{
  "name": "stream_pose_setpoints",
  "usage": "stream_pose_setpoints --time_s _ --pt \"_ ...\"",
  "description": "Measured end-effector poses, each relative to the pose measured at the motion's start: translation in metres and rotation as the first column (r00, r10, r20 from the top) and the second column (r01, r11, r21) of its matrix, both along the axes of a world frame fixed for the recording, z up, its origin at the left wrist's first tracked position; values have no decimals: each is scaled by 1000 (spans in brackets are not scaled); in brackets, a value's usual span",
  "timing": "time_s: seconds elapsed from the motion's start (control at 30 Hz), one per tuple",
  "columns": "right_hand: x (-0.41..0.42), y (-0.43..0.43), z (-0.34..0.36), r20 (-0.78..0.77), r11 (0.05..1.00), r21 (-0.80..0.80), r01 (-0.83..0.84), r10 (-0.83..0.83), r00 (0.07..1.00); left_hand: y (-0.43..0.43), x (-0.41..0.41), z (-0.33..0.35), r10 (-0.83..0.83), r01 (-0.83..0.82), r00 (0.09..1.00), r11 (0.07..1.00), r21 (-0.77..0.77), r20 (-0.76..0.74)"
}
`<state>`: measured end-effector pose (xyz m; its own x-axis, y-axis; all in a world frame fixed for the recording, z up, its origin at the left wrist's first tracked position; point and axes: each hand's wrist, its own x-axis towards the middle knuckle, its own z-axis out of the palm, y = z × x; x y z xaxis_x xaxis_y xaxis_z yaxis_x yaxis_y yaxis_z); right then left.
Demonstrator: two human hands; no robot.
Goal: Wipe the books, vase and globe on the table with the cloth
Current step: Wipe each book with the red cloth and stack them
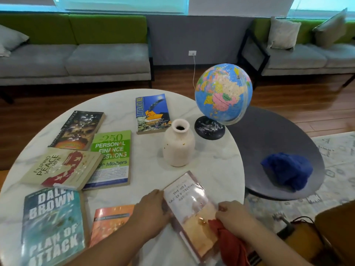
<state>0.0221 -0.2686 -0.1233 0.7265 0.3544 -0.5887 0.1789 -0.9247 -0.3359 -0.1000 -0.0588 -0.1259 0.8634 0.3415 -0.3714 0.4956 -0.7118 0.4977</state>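
Near table (217, 162) edge, right hand (234, 217) holding cloth (230, 244) on book (192, 206)

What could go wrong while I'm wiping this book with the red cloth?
The book lies by the table's near edge; a hard stroke of the red cloth in the right hand could push it off if the left hand lets go.
The vase stands upright just beyond the book; a long forward stroke might knock it over.
The globe sits close to the table's right rim; a bump could tip it off.
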Motion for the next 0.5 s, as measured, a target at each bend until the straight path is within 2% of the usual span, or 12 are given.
stream_pose_setpoints --time_s 0.1,0.2,0.27,0.37,0.5 --pt "-37 8 7 1 993 111 31 -31 1000 8 -24 2 -63 71 996 987 144 -58" --pt "-53 1 17 211 968 241 64 -117 971 8 -40 2 -162 183 980 960 213 -114" --pt "-64 0 23 269 954 295 54 -137 953 6 -47 3 -238 280 955 923 263 -178" --pt "-90 4 18 268 955 291 -52 -30 963 4 -51 4 -284 346 932 882 319 -227" --pt "-125 6 0 235 923 266 -278 217 947 4 -49 1 -297 364 924 876 316 -241"
